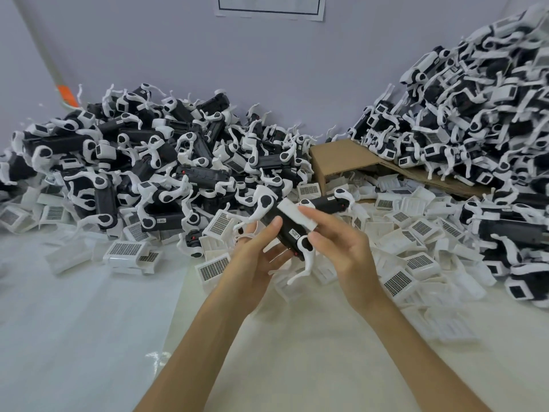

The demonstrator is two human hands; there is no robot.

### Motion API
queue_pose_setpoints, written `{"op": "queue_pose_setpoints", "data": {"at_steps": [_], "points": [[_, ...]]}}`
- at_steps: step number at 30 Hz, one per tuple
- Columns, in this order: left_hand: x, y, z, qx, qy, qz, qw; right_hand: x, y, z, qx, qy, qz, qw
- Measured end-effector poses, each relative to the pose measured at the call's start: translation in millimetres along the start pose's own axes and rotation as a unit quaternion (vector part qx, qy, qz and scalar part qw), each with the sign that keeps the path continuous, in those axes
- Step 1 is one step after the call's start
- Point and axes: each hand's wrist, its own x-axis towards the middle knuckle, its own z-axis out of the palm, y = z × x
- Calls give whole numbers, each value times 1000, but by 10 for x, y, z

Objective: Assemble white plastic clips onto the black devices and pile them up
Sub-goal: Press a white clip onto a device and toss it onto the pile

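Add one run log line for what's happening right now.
step: clip fitting | left hand: grips black plastic device with white arms | right hand: holds white rectangular plastic clip against device | heaps of devices: behind, both sides

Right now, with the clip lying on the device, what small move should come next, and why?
Probably press the white clip down onto the black device until it seats: the right hand pinches the clip against the device's top, where it seems not yet flush, while the left hand holds the device from below.
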Motion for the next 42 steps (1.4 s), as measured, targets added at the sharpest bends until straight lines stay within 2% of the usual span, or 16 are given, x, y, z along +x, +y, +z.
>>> {"op": "queue_pose_setpoints", "data": {"at_steps": [4,11,17,34,38,42], "points": [[-9,27,-4,9,-1,2,1000,21,1,31,28,5,29,999],[18,-12,-9,1,-15,17,1000,75,31,-41,109,88,70,988],[17,-11,-16,4,-19,21,1000,49,40,-9,108,21,78,991],[37,6,-85,11,-37,25,999,63,59,-66,65,-77,72,992],[56,-2,-95,22,-3,10,1000,61,51,-49,97,-86,87,988],[82,-25,-78,11,31,-2,999,65,54,-50,75,-75,74,992]]}}
